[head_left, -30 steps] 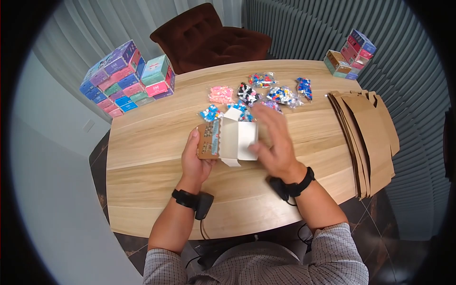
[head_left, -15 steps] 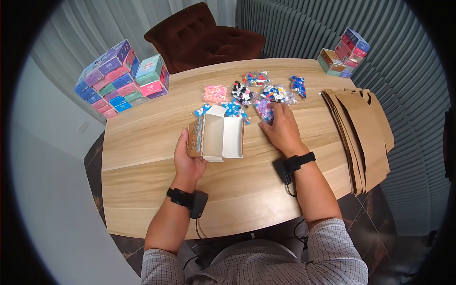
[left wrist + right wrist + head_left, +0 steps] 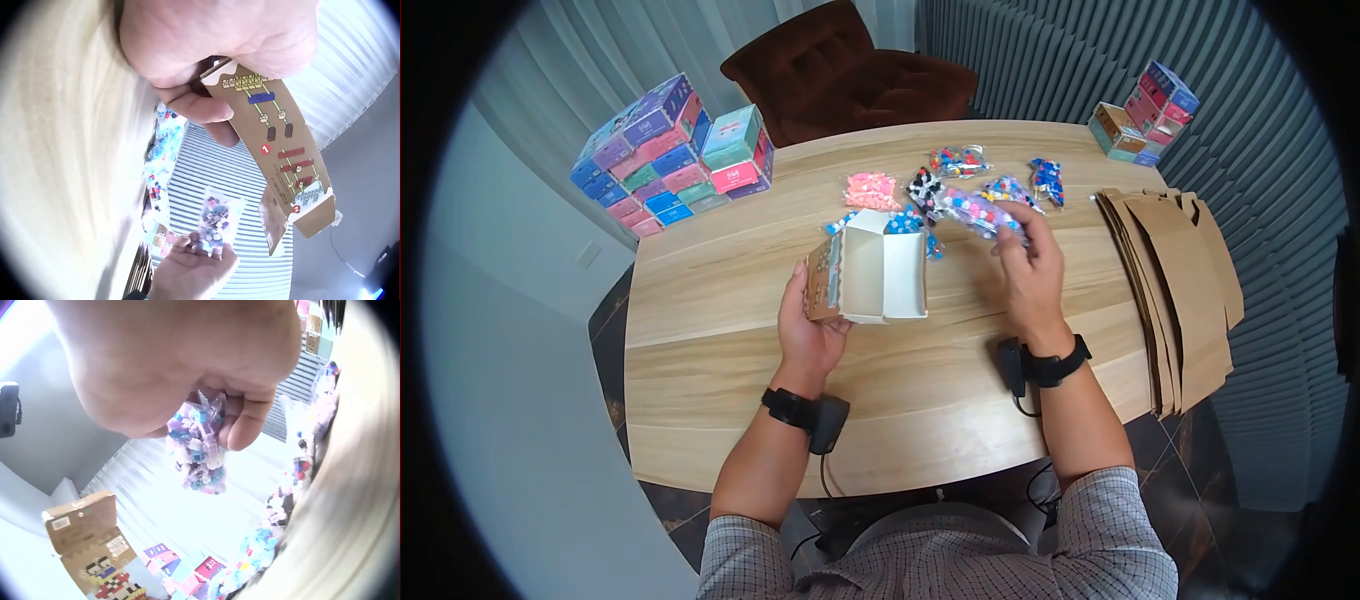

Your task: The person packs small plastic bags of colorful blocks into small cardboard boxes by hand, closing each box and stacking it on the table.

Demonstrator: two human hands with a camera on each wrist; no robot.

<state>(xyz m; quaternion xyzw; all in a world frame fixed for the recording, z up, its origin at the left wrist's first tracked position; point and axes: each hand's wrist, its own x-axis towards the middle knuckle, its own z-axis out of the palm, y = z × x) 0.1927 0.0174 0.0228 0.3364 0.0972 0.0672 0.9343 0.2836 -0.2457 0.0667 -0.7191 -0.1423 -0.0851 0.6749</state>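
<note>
above the middle of the pale wooden table (image 3: 720,340), a person's left hand (image 3: 808,338) grips a small cardboard box (image 3: 865,275), its thumb against the brown printed side and its fingers curled underneath. the box stands open toward the head camera, white inner walls showing, with a wide white flap spread to its right. in the left wrist view, that brown side carries building diagrams numbered one and two.

to the right of the box and well apart from it, the right hand (image 3: 1035,285) pinches a clear bag of purple, white and blue pieces (image 3: 968,210) between thumb and fingers. both wrist views show this bag held up off the table.

beyond the hands lie more clear bags: a pink one (image 3: 870,190), a black-and-white one (image 3: 922,188), a light blue one (image 3: 905,222) just behind the box and partly hidden by it, a dark blue one (image 3: 1048,180) farther right and a multicoloured one (image 3: 958,160) at the back.

stacked coloured boxes (image 3: 645,160) stand at the table's far left, a smaller stack (image 3: 1145,115) at the far right, and flattened brown cardboard (image 3: 1185,290) lies along the right edge. behind the table is a brown chair (image 3: 850,80).
</note>
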